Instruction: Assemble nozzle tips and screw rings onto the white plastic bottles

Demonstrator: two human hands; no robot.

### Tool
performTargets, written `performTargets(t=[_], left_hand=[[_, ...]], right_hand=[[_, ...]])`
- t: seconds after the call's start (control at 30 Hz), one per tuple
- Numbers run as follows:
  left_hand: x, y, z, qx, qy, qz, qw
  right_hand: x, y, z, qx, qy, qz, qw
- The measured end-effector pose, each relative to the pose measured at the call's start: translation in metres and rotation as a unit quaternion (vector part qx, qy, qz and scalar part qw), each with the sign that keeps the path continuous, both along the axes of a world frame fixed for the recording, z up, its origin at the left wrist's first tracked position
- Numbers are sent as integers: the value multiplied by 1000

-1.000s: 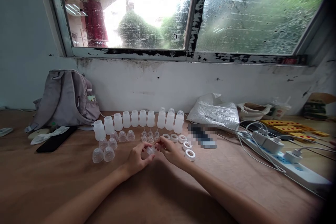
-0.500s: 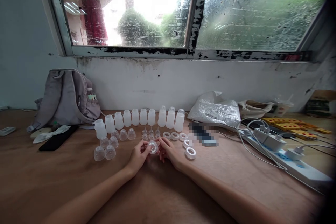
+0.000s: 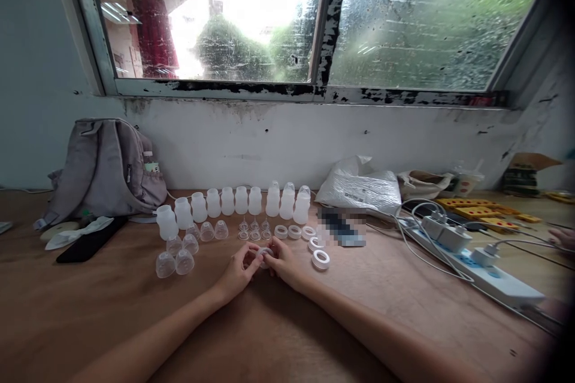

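Observation:
Between the fingertips of my left hand (image 3: 242,266) and my right hand (image 3: 281,263) is a white bottle ring (image 3: 265,251), partly covered by the fingers; something clear, seemingly a teat, sits in it. Both hands are closed on it, low over the table. Just beyond them stand several clear bottle teats (image 3: 254,230). More white rings (image 3: 320,260) lie to the right in a curved line. Clear dome caps (image 3: 184,261) are grouped at the left. Behind runs a row of frosted baby bottles (image 3: 197,207); three bottles at its right end (image 3: 287,200) have caps on.
A grey backpack (image 3: 108,167) and a black phone-like slab (image 3: 92,240) are at the left. Further right are a silver bag (image 3: 359,188), a blurred-out object (image 3: 344,228) and a power strip (image 3: 507,287) with cables. Another person's hand (image 3: 562,238) shows at the right edge.
My right thumb and fingers have closed onto the ring beside the left ones, and the ring has tilted from facing me. The view has shifted slightly right; another person's hand appears there.

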State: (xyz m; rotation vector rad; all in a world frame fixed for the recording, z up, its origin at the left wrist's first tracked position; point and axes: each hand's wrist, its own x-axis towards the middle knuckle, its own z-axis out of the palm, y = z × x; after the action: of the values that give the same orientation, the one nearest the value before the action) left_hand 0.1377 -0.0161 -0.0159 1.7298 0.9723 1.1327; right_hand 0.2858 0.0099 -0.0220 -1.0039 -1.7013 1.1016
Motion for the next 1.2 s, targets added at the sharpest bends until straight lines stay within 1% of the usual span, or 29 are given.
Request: performTargets(t=[0.13,0.23,0.37,0.7,0.9,1.2], left_hand=[[-1,1,-2,-23,-23,-50,998],[-2,0,-1,-29,-34,-67,997],[-2,-1,0,-26,-31,-64,997],[-5,2,-6,-20,-23,-49,998],[-5,1,-3,-13,-4,-36,999],[-5,-2,3,2,13,-27,1000]], right_hand=[[3,0,3,17,0,9,1000],[4,0,5,41,-7,7,999],[4,1,5,60,-16,-8,998],[5,-1,7,85,-53,-16,995],[3,-2,9,112,-75,-32,990],[2,1,9,97,-62,-28,993]])
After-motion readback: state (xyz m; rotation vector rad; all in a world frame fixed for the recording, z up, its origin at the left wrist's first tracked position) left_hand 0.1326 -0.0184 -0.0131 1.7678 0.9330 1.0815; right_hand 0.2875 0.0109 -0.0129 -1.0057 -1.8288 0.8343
